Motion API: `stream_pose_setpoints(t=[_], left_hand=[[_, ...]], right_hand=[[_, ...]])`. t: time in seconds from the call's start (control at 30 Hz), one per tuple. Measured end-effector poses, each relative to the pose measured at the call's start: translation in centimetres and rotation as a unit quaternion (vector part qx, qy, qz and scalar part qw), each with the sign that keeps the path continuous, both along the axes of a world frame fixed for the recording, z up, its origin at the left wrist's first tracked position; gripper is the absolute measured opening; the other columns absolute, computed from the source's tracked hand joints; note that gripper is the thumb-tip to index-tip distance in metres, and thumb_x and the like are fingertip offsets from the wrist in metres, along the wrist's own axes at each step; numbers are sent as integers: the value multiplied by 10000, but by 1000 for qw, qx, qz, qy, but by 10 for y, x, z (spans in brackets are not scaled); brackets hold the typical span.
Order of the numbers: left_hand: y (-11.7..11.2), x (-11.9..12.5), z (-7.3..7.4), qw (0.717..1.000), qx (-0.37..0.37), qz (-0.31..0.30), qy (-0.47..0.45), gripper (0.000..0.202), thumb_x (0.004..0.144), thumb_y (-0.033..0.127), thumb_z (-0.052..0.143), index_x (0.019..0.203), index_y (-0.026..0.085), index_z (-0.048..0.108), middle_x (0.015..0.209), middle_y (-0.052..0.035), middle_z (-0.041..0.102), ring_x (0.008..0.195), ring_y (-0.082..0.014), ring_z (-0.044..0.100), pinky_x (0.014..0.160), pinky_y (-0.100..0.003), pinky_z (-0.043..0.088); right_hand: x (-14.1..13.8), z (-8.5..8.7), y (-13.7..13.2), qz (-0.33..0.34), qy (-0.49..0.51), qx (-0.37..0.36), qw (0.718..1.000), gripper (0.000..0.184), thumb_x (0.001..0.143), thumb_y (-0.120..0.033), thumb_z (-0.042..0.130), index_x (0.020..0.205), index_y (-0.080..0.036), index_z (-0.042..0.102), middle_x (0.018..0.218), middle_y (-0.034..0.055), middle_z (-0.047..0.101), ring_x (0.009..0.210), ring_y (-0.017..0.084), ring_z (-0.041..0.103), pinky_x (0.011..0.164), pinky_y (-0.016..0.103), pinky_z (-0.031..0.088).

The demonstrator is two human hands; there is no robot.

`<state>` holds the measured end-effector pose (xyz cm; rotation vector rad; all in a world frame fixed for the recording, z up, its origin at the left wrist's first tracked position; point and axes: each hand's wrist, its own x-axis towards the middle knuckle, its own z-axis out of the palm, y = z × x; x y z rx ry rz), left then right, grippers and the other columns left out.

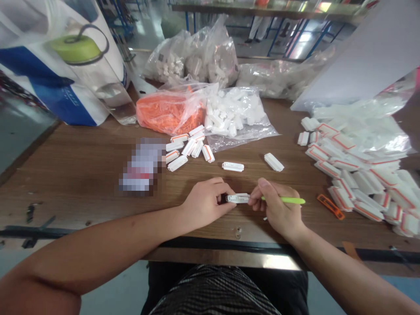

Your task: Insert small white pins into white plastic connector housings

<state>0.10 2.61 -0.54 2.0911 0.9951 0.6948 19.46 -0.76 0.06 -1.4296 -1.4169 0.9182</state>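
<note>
Fingers (225,187) of the left hand (205,201) pinch one end of a small oblong white plastic piece (239,198); the right hand (278,203) grasps a slim lime-green pen-like tool (293,200) at its other end, the tip hidden, perhaps touching. Right of the grip lies a narrow orange plastic frame (330,207), and past it a heap of orange-edged white pieces (341,162). Just beyond the grip sit two loose white pieces (232,166); farther, to its left, a clear plastic bag of orange parts (170,111).
</note>
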Motion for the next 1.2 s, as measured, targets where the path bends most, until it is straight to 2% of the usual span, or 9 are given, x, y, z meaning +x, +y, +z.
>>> stream_pose_setpoints(t=[0.23,0.43,0.63,0.9,1.2], left_hand=[[0,1,0,1000,0,1,0,82,771,189,739,845,186,703,704,32,567,574,-90,500,570,-225,407],[-1,1,-1,1000,7,7,-10,68,783,201,735,843,185,707,700,32,570,563,-86,491,564,-224,406],[-1,0,-3,1000,6,7,-18,75,776,177,738,846,179,712,699,34,562,567,-83,500,563,-220,406],[0,1,-3,1000,7,5,-14,84,769,179,746,845,176,711,705,33,566,569,-83,499,565,-221,407],[-1,2,-2,1000,-2,10,-12,86,767,182,746,847,170,713,702,36,555,553,-75,494,549,-211,397]], right_hand=[[-1,3,3,-5,-15,-3,1000,522,958,-442,465,530,-189,624,497,17,634,390,91,550,392,213,417],[-1,6,0,23,-66,16,997,496,967,-393,454,546,-192,622,496,7,631,413,94,572,432,221,435],[1,0,-3,8,-43,39,998,503,981,-393,454,556,-195,637,530,6,648,421,90,569,460,229,453],[1,4,-1,39,-60,38,997,465,975,-350,464,569,-190,624,518,-5,639,416,85,573,466,224,453],[-1,2,-3,28,-72,63,995,468,979,-326,456,566,-191,629,508,-9,635,423,81,578,480,214,458]])
